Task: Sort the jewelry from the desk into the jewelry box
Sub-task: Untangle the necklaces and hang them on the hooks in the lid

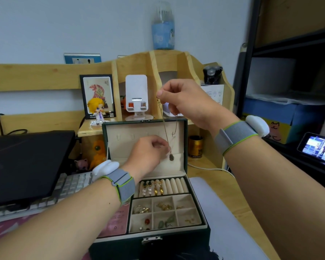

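A dark green jewelry box [204, 231] stands open on the desk, its cream lid upright. A thin chain necklace [165, 128] with a dark pendant [171, 157] hangs in front of the lid. My right hand [186, 102] pinches the top of the chain above the lid. My left hand [148, 152] pinches the chain low down, just above the pendant. Earrings and rings sit on the ring rolls [174, 185], and small pieces lie in several compartments [184, 214] of the tray.
A keyboard [64, 192] and a closed black laptop [26, 162] lie at the left. A wooden shelf unit [176, 62] behind the box holds a white phone stand [136, 96] and a figurine [97, 109]. A gold tin [195, 146] stands right of the lid; a lit phone [317, 147] at far right.
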The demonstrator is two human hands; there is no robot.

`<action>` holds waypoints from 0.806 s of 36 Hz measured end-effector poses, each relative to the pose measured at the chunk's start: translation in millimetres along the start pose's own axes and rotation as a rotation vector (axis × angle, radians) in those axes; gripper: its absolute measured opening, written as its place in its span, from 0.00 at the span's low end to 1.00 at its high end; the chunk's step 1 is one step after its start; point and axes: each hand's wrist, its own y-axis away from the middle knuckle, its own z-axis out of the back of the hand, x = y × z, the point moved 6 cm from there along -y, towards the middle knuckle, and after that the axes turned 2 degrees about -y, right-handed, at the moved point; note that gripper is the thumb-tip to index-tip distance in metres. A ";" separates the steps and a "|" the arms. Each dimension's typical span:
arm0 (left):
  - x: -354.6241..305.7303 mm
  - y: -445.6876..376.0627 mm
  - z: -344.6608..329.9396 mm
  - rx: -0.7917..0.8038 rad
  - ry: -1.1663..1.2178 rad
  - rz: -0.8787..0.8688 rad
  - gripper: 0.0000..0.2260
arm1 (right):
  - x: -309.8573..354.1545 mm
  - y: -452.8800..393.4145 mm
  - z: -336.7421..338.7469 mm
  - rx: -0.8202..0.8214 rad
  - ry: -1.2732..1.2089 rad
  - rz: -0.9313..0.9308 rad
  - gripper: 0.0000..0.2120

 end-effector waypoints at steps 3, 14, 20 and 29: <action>-1.1 4.7 4.8 -0.004 0.038 0.006 0.03 | -0.7 -2.0 0.9 -0.015 -0.001 -0.009 0.09; -19.3 8.1 6.1 0.042 0.185 -0.041 0.08 | -3.5 -7.8 -0.1 -0.026 -0.052 -0.030 0.08; -21.3 -5.1 19.4 -0.142 0.046 -0.080 0.04 | 1.7 -14.6 3.3 -0.051 -0.027 -0.010 0.08; -13.1 -6.7 18.6 -0.134 0.104 0.007 0.05 | 1.5 -12.1 1.1 -0.021 -0.002 0.003 0.07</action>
